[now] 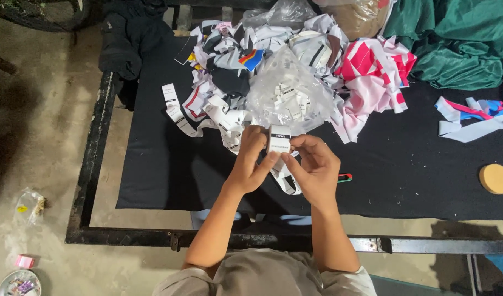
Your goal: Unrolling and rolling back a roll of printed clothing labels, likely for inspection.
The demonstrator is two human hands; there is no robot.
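My left hand (250, 161) and my right hand (316, 167) meet over the near part of a black cloth (169, 164) spread on a table. Together they pinch a small stack of white garment labels (279, 139) with black print. A white and black fabric strip (286, 178) hangs down between my hands. Just beyond them lies a clear plastic bag (287, 93) filled with more small white labels.
A heap of white, black and coloured fabric scraps (229, 66) lies behind the bag. Pink and white cloth (375, 71) and green fabric (460, 44) sit to the right. A round tan disc (495, 178) and a small red-green clip (345, 177) rest on the cloth. The table's black metal frame (92, 164) borders it.
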